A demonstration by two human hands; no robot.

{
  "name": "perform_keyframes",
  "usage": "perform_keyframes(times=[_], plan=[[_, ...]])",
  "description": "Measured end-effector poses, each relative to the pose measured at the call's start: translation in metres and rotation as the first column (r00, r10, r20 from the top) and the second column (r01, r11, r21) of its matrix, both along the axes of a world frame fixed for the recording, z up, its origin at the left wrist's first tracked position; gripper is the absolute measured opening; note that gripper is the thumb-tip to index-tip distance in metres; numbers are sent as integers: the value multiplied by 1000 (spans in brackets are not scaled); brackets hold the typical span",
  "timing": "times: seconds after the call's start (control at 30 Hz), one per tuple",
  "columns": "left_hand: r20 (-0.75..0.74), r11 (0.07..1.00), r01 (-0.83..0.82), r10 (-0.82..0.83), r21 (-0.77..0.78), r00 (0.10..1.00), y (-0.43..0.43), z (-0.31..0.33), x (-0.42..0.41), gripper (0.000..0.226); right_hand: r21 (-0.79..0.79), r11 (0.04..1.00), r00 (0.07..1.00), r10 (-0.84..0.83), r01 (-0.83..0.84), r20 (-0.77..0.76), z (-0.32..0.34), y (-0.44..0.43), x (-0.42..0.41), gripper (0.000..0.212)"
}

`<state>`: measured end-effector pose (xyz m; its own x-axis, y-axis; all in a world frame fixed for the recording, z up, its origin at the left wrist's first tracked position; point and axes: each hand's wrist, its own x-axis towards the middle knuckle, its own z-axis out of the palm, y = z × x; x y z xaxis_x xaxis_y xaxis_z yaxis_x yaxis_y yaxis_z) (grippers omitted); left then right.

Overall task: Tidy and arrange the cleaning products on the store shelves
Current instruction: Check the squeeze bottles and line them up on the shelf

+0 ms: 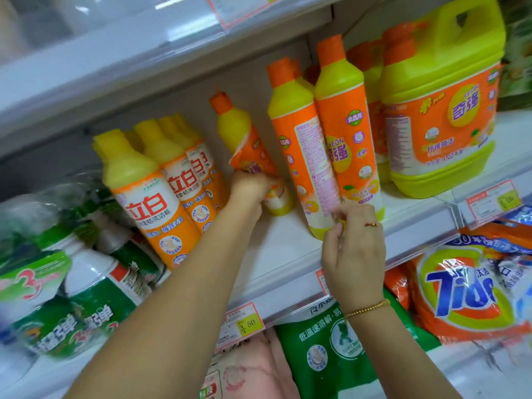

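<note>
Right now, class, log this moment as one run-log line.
left hand: grips tilted small bottle | right hand: pinches tall bottle near base | shelf: both bottles on it

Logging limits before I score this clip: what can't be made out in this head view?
All head view.
- Left hand: fingers hidden behind the small tilted bottle it grips.
- Right hand: whether it pinches a label on the tall bottle, too small.
- Upper price tag: cut off by the top edge.
- Green packs: motion-blurred print.
</note>
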<state>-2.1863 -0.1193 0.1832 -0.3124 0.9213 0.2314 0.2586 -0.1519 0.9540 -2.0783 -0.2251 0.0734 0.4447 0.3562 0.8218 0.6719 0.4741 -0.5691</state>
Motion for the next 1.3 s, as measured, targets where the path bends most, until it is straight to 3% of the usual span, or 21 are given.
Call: perform_keyframes(times=[0.1,0.23,0.3,0.4,0.5,0.6,0.7,0.83,0.93,1.07,1.13,1.3], plan=[[-9,998,4,-4,59,1000,-39,-7,-6,43,-23,999,999,31,-31,-10,0,-2,1,18],[-220,971,-34,87,235,972,-84,-5,-15,49,-96,983,987,155,-159,-48,8,-11,6,11],[-335,941,8,113,337,935,-111,-2,-21,54,-94,956,951,258,-276,-169,21,-28,2,9],[-467,900,131,87,416,880,-159,0,-30,50,3,777,751,609,-629,-255,49,-74,-17,39],[-499,856,211,62,472,864,-205,-1,-31,44,147,563,512,812,-813,-281,81,-121,-36,53],[-599,828,189,205,528,774,-241,-6,-28,57,359,449,225,826,-818,-517,104,-150,-38,40],[-647,825,152,298,545,702,-262,-12,-42,69,323,280,19,781,-904,-624,102,-160,-32,40],[-748,893,170,231,417,622,-287,-22,-77,72,101,78,5,815,-992,-579,86,-170,-36,33],[-768,924,181,157,336,621,-308,-27,-94,78,-21,71,71,833,-997,-549,83,-178,-42,35],[-720,951,154,92,269,688,-326,-39,-109,73,-188,36,130,846,-982,-517,83,-190,-46,36],[-704,970,97,92,224,704,-332,-45,-117,67,-200,48,147,842,-979,-520,84,-197,-45,42],[-671,993,31,52,111,739,-340,-53,-128,59,-63,109,126,854,-992,-504,100,-209,-30,40]])
